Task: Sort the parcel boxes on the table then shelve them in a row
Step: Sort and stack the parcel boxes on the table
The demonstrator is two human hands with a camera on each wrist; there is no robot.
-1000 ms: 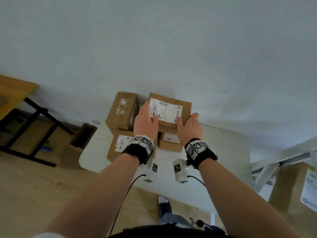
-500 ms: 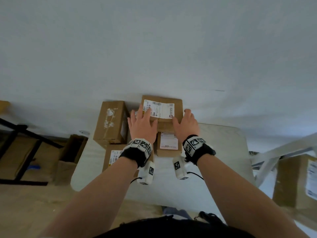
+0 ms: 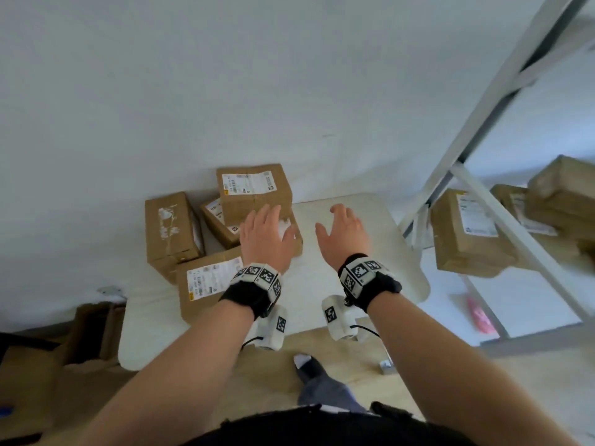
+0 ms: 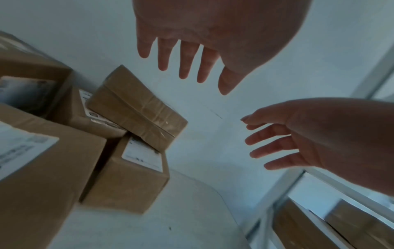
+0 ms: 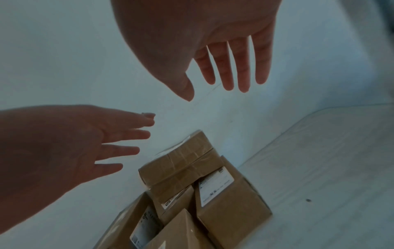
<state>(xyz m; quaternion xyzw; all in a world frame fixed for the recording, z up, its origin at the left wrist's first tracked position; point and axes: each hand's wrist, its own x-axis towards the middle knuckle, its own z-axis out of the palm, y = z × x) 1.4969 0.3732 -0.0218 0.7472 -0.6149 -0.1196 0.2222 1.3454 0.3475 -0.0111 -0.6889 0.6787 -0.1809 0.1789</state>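
Both hands have let go of the top parcel box (image 3: 254,188). It now sits stacked on the box cluster at the table's (image 3: 354,284) back left. Left hand (image 3: 265,239) and right hand (image 3: 343,233) hover spread, empty. Stacking step looks done; shelving onto the rack (image 3: 483,130) is still to come.

Parcel boxes (image 3: 222,233) crowd the worktop's (image 3: 351,284) left rear, one stacked atop others against the wall (image 3: 225,91); bare surface right of the stack; shelf frame (image 3: 483,207) bounds the right side, boxes behind it.
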